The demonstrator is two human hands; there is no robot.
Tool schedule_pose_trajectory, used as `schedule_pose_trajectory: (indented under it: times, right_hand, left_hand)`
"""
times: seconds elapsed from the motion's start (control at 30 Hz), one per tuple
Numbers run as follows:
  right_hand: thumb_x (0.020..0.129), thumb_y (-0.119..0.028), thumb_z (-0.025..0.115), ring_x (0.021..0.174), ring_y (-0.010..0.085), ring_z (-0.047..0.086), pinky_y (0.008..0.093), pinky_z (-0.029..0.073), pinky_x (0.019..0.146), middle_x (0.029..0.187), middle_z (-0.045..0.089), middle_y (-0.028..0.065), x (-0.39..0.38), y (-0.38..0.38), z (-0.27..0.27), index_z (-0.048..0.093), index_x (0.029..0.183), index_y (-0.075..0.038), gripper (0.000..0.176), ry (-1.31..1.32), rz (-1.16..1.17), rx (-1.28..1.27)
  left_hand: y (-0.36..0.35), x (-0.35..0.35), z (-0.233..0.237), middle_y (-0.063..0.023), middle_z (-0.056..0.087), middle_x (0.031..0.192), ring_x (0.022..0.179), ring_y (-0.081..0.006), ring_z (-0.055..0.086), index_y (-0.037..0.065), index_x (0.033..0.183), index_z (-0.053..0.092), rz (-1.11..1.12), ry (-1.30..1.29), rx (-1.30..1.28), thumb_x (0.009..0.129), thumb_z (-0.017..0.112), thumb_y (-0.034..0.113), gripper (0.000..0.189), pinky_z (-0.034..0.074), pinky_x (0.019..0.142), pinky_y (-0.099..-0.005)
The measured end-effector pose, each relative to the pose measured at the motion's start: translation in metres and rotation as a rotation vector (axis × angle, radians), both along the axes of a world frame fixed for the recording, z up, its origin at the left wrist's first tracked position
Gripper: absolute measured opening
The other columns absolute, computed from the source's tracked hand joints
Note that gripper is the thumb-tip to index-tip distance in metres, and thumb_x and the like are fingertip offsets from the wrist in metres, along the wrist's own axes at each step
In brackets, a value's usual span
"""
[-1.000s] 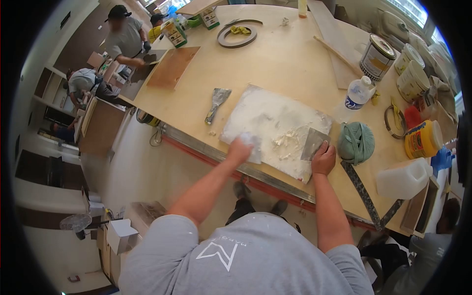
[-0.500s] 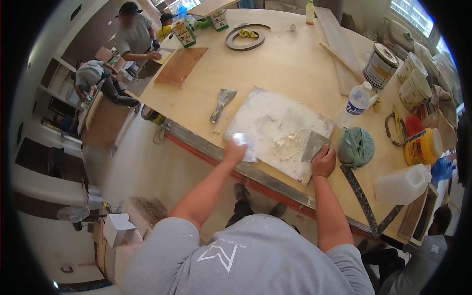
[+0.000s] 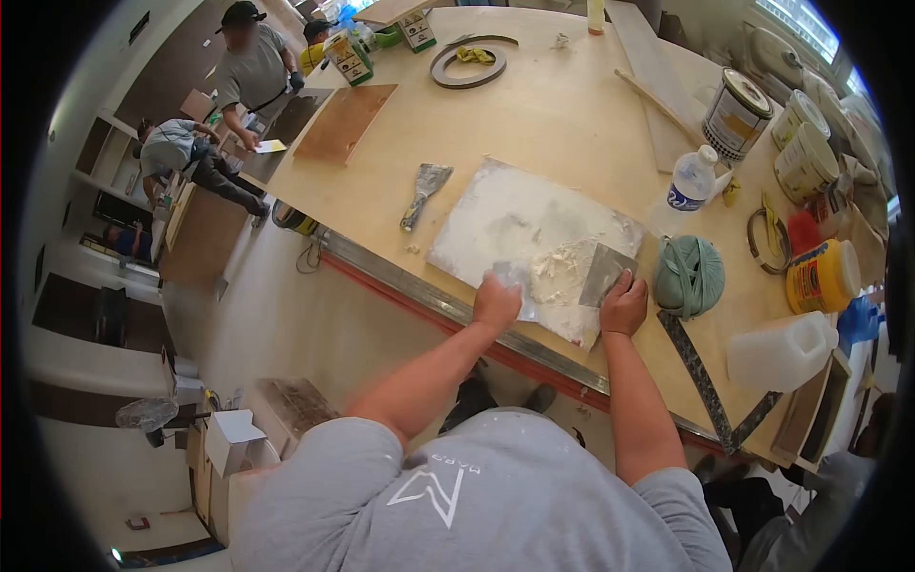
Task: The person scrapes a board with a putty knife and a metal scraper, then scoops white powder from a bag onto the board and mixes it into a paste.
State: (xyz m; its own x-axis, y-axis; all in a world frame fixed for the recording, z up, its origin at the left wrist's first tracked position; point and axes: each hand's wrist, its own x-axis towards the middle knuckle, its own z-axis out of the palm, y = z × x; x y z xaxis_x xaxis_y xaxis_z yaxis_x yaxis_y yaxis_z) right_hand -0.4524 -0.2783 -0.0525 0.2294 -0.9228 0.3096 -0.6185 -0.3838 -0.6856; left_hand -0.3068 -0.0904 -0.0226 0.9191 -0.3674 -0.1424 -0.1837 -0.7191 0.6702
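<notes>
Both of my hands are over a square board [image 3: 477, 200] coated with whitish powder and paste. My left hand [image 3: 498, 303] is closed on a flat metal scraper [image 3: 516, 276], its blade lying on the board left of a lumpy heap of cream-coloured putty [image 3: 558, 269]. A second flat metal scraper [image 3: 606, 274] is gripped in my right hand [image 3: 624, 303], at the heap's right side. My fingers cover the held ends of both tools. Beyond the board's left corner lies a smeared putty knife [image 3: 422, 198]. A ball of green yarn [image 3: 689, 276] sits beside my right hand.
To the right stand a water bottle [image 3: 692, 186], a paint can [image 3: 737, 110], a yellow tub [image 3: 823, 276] and a white jug [image 3: 782, 353]. A black angled strip [image 3: 701, 377] lies near the edge. Across the table are an edging roll [image 3: 467, 65] and a brown panel [image 3: 345, 124].
My left hand has brought its scraper rightward to the putty heap. My right hand has barely moved. A person at the far left has drawn a hand holding something yellow back from the table.
</notes>
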Motion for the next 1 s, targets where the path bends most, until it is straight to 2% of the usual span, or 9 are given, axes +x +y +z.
schedule_pose_trajectory:
  times: [0.1,0.2,0.3,0.4,0.5,0.7,0.83,0.87,1.0]
  right_hand:
    - [0.099,-0.033,0.049,0.082,0.0436,0.058,0.0504,0.046,0.07,0.086,0.06,0.0218,0.0,-0.001,-0.003,0.053,0.082,0.0,0.037,-0.025,0.008,-0.017]
    - [0.1,-0.035,0.047,0.081,0.0455,0.057,0.0508,0.044,0.07,0.083,0.059,0.0239,0.002,-0.001,-0.001,0.053,0.081,0.0,0.04,-0.016,-0.021,-0.013]
    - [0.1,-0.035,0.047,0.081,0.0454,0.057,0.0509,0.044,0.07,0.084,0.059,0.0238,0.001,0.001,0.005,0.053,0.081,0.001,0.041,-0.014,-0.011,0.012]
    - [0.1,-0.035,0.048,0.082,0.0451,0.057,0.0508,0.044,0.07,0.084,0.059,0.0238,0.001,-0.003,-0.003,0.052,0.081,0.001,0.04,-0.036,0.011,-0.038]
    - [0.098,-0.032,0.05,0.081,0.043,0.058,0.0499,0.046,0.07,0.086,0.06,0.0208,0.0,-0.003,-0.004,0.055,0.084,-0.001,0.034,-0.008,-0.004,-0.028]
    - [0.098,-0.032,0.05,0.081,0.0427,0.059,0.0501,0.046,0.07,0.087,0.06,0.0204,0.0,-0.002,-0.001,0.054,0.084,-0.001,0.034,-0.015,0.011,-0.033]
    - [0.099,-0.032,0.049,0.082,0.0426,0.059,0.0498,0.046,0.07,0.087,0.06,0.0206,0.0,-0.005,-0.004,0.054,0.085,-0.001,0.034,0.015,-0.009,-0.013]
    - [0.099,-0.032,0.049,0.083,0.0425,0.059,0.0497,0.046,0.07,0.087,0.06,0.0207,0.002,-0.006,-0.006,0.054,0.085,-0.001,0.035,0.013,-0.019,-0.026]
    - [0.099,-0.032,0.049,0.083,0.0424,0.059,0.0493,0.047,0.071,0.088,0.06,0.0211,0.001,0.0,0.004,0.054,0.085,0.0,0.035,0.046,-0.01,0.022]
  left_hand:
    - [0.014,0.015,0.003,-0.0296,0.063,0.107,0.102,-0.0462,0.061,-0.009,0.117,0.051,-0.066,0.053,-0.04,0.081,0.069,0.025,0.053,0.048,0.09,-0.0456]
    - [0.052,0.044,-0.037,-0.0296,0.064,0.106,0.103,-0.0457,0.061,-0.008,0.116,0.051,-0.024,0.346,-0.478,0.08,0.07,0.025,0.052,0.048,0.09,-0.0455]
    - [-0.01,-0.008,-0.022,-0.0301,0.064,0.107,0.103,-0.0447,0.061,-0.009,0.114,0.053,0.016,0.01,-0.018,0.082,0.068,0.03,0.052,0.05,0.09,-0.0469]
    - [-0.034,-0.006,-0.017,-0.0296,0.064,0.105,0.1,-0.0449,0.062,-0.009,0.115,0.052,-0.152,0.014,-0.016,0.083,0.067,0.031,0.054,0.051,0.088,-0.0469]
    - [0.007,0.035,-0.004,-0.0318,0.063,0.107,0.101,-0.0467,0.061,-0.009,0.117,0.049,-0.088,0.106,-0.049,0.083,0.067,0.029,0.053,0.05,0.089,-0.0469]
    - [-0.021,0.001,0.018,-0.0319,0.063,0.105,0.101,-0.0467,0.062,-0.008,0.113,0.049,0.006,0.039,0.001,0.082,0.068,0.024,0.049,0.05,0.088,-0.0469]
    - [0.023,0.023,0.004,-0.0285,0.064,0.105,0.103,-0.0444,0.061,-0.008,0.116,0.051,0.002,0.149,-0.152,0.082,0.069,0.024,0.051,0.048,0.09,-0.0448]
    - [0.025,0.019,0.002,-0.0275,0.065,0.105,0.1,-0.0432,0.063,-0.006,0.115,0.053,0.013,0.207,-0.281,0.081,0.069,0.024,0.048,0.05,0.088,-0.0443]
    - [-0.031,-0.005,-0.002,-0.029,0.065,0.106,0.1,-0.0429,0.063,-0.009,0.11,0.053,-0.026,0.036,-0.028,0.082,0.067,0.024,0.046,0.051,0.088,-0.046]
